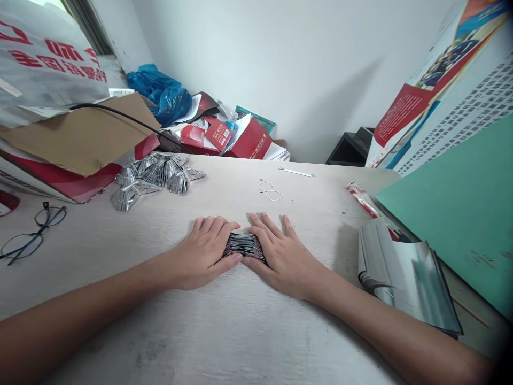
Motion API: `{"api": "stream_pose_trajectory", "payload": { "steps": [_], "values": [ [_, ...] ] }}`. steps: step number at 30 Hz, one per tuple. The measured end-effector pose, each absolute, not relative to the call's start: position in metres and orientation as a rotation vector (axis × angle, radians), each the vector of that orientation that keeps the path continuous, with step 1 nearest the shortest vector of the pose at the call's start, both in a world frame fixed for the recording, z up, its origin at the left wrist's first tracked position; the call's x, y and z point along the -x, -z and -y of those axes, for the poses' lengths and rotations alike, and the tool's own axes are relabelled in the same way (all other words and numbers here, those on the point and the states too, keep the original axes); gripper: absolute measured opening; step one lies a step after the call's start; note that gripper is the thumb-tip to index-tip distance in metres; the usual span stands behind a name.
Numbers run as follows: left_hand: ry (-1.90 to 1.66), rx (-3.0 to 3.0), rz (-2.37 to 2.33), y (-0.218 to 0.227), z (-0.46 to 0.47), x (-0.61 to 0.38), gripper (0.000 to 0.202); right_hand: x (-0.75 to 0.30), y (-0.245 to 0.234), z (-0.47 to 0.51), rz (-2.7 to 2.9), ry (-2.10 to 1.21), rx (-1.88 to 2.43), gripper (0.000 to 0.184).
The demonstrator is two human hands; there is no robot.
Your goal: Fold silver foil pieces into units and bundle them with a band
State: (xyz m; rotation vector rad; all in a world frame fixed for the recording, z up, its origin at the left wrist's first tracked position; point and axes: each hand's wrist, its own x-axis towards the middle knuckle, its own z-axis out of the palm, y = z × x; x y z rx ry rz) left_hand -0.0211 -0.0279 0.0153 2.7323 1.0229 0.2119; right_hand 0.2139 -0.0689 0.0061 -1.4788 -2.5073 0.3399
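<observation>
In the middle of the table, a small pleated bundle of dark silvery foil (pixel 244 244) lies flat, its narrow folds packed closely side by side. My left hand (pixel 206 251) grips its left end, thumb along the near edge and fingers over the far side. At the other end, my right hand (pixel 278 254) holds the bundle, with some fingers spread on the tabletop. The two thumbs meet at the near edge. Just beyond the hands lie two thin white rings (pixel 274 195). Several finished-looking fan-shaped foil pieces (pixel 154 174) are heaped at the back left.
A stack of silvery sheets (pixel 395 262) sits at the right, beside a leaning green board (pixel 457 208). Glasses (pixel 38 232) rest at the far left, near a cardboard box (pixel 84 131). A thin white strip (pixel 297 172) lies toward the back; red boxes (pixel 248 141) stand behind the table.
</observation>
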Motion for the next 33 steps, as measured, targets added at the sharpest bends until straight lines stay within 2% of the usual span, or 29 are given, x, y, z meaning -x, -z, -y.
{"api": "stream_pose_trajectory", "payload": {
  "steps": [5,11,29,33],
  "values": [
    [-0.198,-2.770,-0.973,-0.0136,0.0238,0.0219,0.065,-0.2149,-0.0054,0.0678,2.527,-0.327,1.483,0.068],
    [-0.215,-2.762,-0.998,-0.0105,0.0235,0.0223,0.054,-0.2173,-0.0042,0.0678,2.575,-0.298,1.471,0.070],
    [-0.256,-2.737,-0.930,-0.0087,0.0218,0.0262,0.040,-0.2132,-0.0033,0.0669,2.471,-0.276,1.334,0.043],
    [-0.263,-2.750,-0.918,-0.0104,0.0230,0.0250,0.033,-0.2134,-0.0031,0.0645,2.441,-0.300,1.359,0.042]
  ]
}}
